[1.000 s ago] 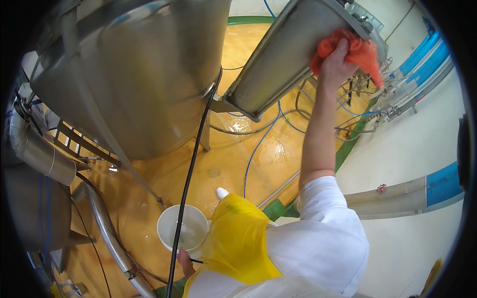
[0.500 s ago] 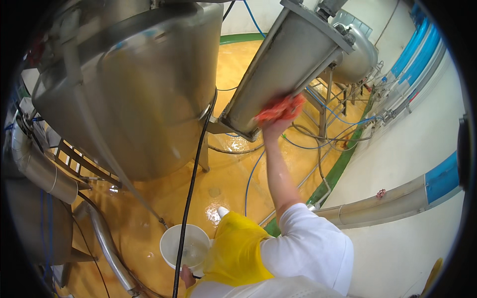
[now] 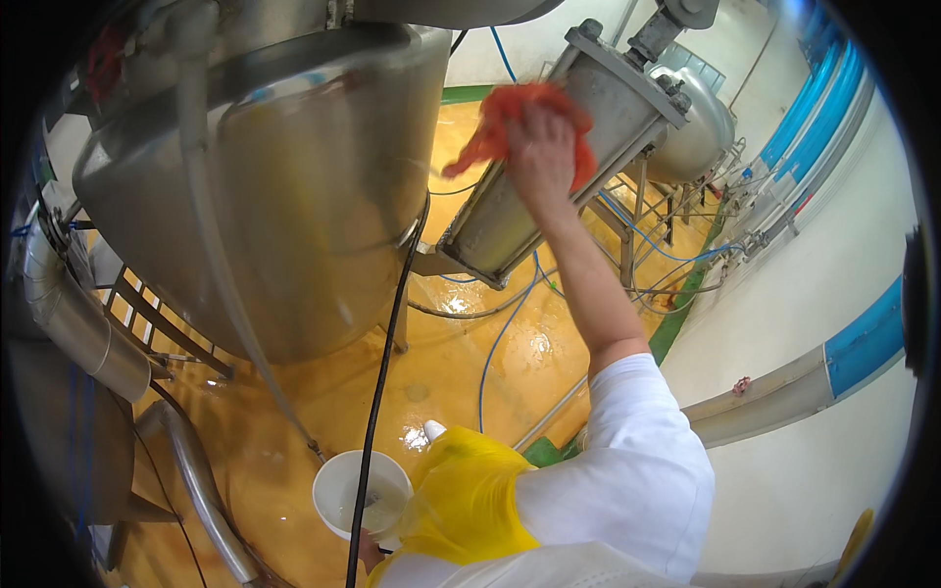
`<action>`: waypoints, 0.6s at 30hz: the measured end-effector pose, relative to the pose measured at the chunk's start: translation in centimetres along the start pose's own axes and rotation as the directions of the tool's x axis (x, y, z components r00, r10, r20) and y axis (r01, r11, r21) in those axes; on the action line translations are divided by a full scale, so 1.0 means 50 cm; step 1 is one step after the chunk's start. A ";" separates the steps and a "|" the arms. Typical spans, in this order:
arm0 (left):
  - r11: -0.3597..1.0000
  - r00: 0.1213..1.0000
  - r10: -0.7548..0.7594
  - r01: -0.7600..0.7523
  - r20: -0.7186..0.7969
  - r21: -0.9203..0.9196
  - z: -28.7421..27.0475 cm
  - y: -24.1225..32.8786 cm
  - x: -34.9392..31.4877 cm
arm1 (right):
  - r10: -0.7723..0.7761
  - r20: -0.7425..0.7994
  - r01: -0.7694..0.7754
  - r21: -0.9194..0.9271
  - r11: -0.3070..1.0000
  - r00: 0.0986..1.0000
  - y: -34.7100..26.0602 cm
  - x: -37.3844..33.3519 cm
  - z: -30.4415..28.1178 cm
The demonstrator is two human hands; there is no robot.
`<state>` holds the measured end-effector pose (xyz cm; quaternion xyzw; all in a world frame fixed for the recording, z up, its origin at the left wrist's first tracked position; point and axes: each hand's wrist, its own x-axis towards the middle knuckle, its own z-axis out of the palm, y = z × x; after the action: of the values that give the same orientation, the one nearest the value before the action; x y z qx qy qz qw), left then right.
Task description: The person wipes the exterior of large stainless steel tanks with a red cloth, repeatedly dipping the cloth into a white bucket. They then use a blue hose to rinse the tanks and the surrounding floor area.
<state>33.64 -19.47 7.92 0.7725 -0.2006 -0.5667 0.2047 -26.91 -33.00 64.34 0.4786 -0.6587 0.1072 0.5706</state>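
Note:
My right hand (image 3: 542, 162) presses a wet-looking red cloth (image 3: 580, 118) against the side of a grey metal cylinder (image 3: 507, 218), its fingers bent over the cloth. The cylinder slants, its upper end reaching away to the right. Low in the view, my left hand (image 3: 370, 552) is closed at the near rim of a white bucket (image 3: 324, 495), apparently on its handle; my yellow apron hides part of that hand. Some clear liquid shows in the bucket. A black cable (image 3: 383, 365) passes in front of the bucket.
A large steel tank (image 3: 284, 225) fills the left side, with a pipe (image 3: 230, 284) slanting down before it. A smaller steel tank (image 3: 694, 137) stands behind the cylinder. Blue hoses (image 3: 487, 365) cross the wet orange floor (image 3: 294, 412). Thick pipes (image 3: 799, 387) line the white wall at right.
My right hand has moved the red cloth from the cylinder's lower end up toward its upper part. My left hand stays at the bucket. The view has shifted slightly.

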 end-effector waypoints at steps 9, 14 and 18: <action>0.985 0.980 0.160 -0.166 -0.115 -0.043 -0.026 -0.123 0.075 | 0.126 0.357 -0.355 0.702 0.618 0.926 -0.204 -0.135 0.113; 0.939 0.916 0.342 -0.322 -0.210 0.125 -0.021 -0.203 0.119 | 0.276 -0.322 -0.014 0.628 0.778 0.906 -0.244 0.130 0.208; 0.921 0.940 0.286 -0.217 -0.185 0.324 -0.013 -0.215 0.096 | 0.202 -0.397 0.055 0.548 0.835 0.895 -0.448 0.280 0.196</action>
<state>36.42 -13.01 -1.57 0.8220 -0.3573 -0.4059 0.1785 -14.89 -58.49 64.03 0.5579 -0.4730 0.4177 0.5390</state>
